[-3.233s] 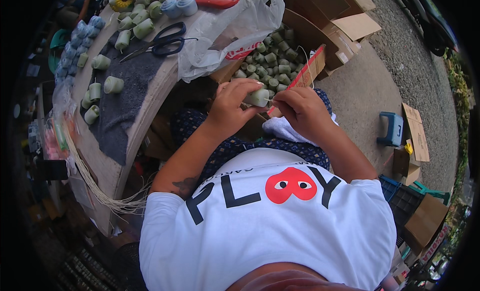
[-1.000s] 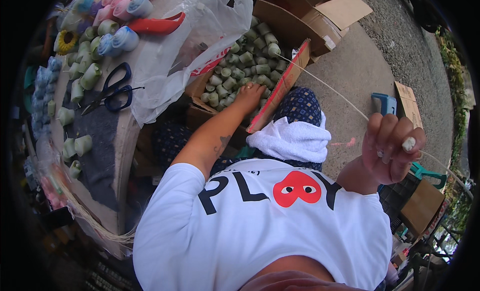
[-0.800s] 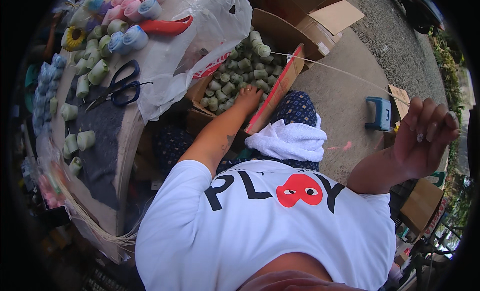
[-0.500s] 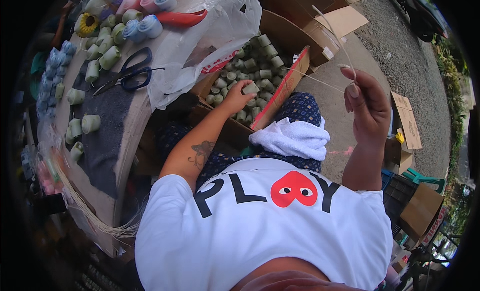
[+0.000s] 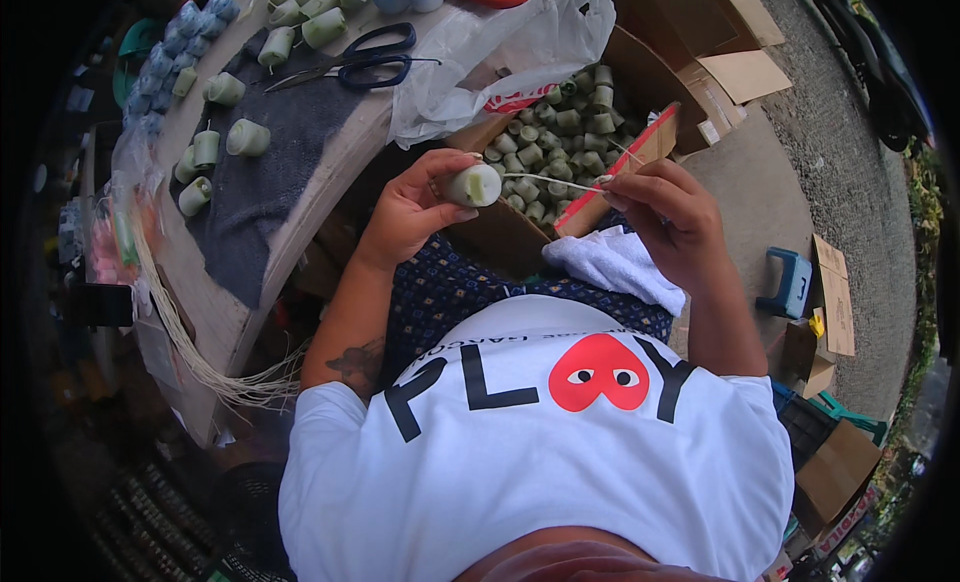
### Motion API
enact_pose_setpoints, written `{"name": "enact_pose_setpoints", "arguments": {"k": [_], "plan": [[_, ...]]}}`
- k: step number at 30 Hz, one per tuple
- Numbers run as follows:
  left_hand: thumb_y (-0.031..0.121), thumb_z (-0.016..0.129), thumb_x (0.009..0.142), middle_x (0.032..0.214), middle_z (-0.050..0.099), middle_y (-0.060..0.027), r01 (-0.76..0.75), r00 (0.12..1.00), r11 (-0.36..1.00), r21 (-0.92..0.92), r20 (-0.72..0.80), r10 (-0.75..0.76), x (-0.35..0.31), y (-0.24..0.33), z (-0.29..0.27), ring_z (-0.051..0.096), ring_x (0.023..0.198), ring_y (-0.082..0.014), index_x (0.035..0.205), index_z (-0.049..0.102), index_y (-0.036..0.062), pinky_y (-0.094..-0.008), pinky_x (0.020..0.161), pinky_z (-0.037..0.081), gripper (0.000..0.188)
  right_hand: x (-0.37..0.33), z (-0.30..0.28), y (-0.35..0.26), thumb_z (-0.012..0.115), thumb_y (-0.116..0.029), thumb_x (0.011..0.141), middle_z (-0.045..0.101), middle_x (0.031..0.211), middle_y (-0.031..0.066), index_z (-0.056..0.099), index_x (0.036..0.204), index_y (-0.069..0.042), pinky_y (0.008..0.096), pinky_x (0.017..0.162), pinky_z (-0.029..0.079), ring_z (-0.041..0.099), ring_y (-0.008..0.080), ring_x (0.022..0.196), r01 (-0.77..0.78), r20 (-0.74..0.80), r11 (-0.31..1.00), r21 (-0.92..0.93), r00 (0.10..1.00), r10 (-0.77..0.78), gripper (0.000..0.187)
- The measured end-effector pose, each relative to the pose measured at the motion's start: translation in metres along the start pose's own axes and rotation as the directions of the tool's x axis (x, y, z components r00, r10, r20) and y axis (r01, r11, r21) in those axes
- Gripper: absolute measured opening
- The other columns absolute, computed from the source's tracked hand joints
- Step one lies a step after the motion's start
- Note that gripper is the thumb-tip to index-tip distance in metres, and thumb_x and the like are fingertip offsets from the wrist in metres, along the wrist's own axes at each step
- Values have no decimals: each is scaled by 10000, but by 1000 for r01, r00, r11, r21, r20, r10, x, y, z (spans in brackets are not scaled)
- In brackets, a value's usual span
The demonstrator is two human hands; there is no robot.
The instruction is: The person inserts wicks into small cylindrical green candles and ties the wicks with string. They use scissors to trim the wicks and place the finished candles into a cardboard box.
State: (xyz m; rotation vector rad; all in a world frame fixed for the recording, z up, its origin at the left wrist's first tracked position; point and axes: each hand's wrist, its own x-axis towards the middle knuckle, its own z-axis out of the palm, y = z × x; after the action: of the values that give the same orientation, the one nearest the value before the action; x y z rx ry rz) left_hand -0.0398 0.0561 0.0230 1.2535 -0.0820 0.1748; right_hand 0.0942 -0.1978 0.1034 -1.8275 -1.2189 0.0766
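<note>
My left hand (image 5: 408,210) is closed round a short pale green candle (image 5: 474,186), its round end turned up toward me. Between the fingertips of my right hand (image 5: 668,210) a thin white wick (image 5: 552,182) is pinched. It stretches left to the candle's edge; whether its tip touches or enters the wax I cannot tell. Just beyond my hands, a cardboard box (image 5: 622,172) holds many similar green candles (image 5: 565,132). On the table to the left, several more green candles (image 5: 248,138) rest on a dark cloth (image 5: 268,190).
Blue-handled scissors (image 5: 372,62) lie on the table (image 5: 325,172) beside a crumpled plastic bag (image 5: 455,77). A bundle of long pale wicks (image 5: 185,347) hangs at the table's near edge. A white towel (image 5: 615,265) rests on my lap. A blue plastic object (image 5: 787,282) stands on the ground.
My left hand has lifted the candle out of the box toward me. My right hand has lowered and come left, bringing the wick to the candle. The view has shifted.
</note>
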Motion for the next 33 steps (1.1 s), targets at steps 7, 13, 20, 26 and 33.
{"name": "enact_pose_setpoints", "arguments": {"k": [7,13,20,26,33], "plan": [[-110,658,727,1201,496,-50,-8,1000,999,-42,20,9,-4,-5,6,505,1112,-153,1169,563,54,-285,956,434,480,-7,2,-15,650,46,761,572,770,72,653,940,-42,294,574,470,593,199,685,-7,36,999,53,999,5,199],[-107,661,726,1203,489,-54,-15,999,1000,-12,30,15,-5,-5,6,508,1105,-153,1162,567,52,-282,947,450,474,-8,3,-16,639,60,768,577,781,71,649,938,-35,285,598,477,600,192,717,-19,68,998,63,998,15,195],[-124,663,707,1210,488,-72,7,998,997,79,65,-12,-1,2,13,516,1104,-165,1184,547,50,-306,932,469,520,-7,10,-11,646,20,767,541,749,65,649,947,-64,326,575,448,563,226,681,-11,130,1000,16,991,9,198],[-54,759,636,1180,512,-84,-24,996,954,299,89,-3,12,19,30,545,1067,-173,1219,505,27,-314,917,468,641,-4,19,-6,652,7,758,548,758,73,640,945,-74,341,594,453,566,242,689,31,116,999,7,993,-32,204],[24,817,604,1092,565,-93,-114,992,891,440,102,76,22,29,38,545,1056,-173,1172,519,14,-314,889,475,642,-6,24,6,654,-11,768,570,792,79,617,985,-67,338,640,469,586,258,744,-38,131,999,29,991,34,227]]}}
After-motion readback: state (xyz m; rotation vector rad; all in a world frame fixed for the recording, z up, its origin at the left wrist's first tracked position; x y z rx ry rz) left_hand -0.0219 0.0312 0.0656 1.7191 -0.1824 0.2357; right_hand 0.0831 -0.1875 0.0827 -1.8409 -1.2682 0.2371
